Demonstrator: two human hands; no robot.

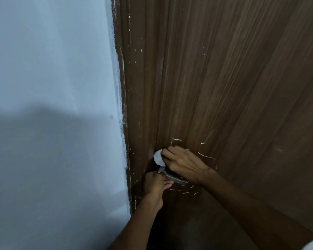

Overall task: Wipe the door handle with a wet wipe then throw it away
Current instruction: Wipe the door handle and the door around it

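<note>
A metal lever door handle (175, 179) sticks out of the brown wooden door (233, 87) low in the view. My right hand (183, 165) holds a bunched white wet wipe (158, 157) and presses it against the door just above the handle's base. My left hand (154, 184) grips the handle's near end from below, fingers curled round it. The handle's base and plate are hidden behind both hands.
The dark brown door frame (132, 105) runs down left of the door, flecked with white paint. A pale blue-white wall (52, 105) fills the left half. White scratch marks (206, 156) surround the handle area.
</note>
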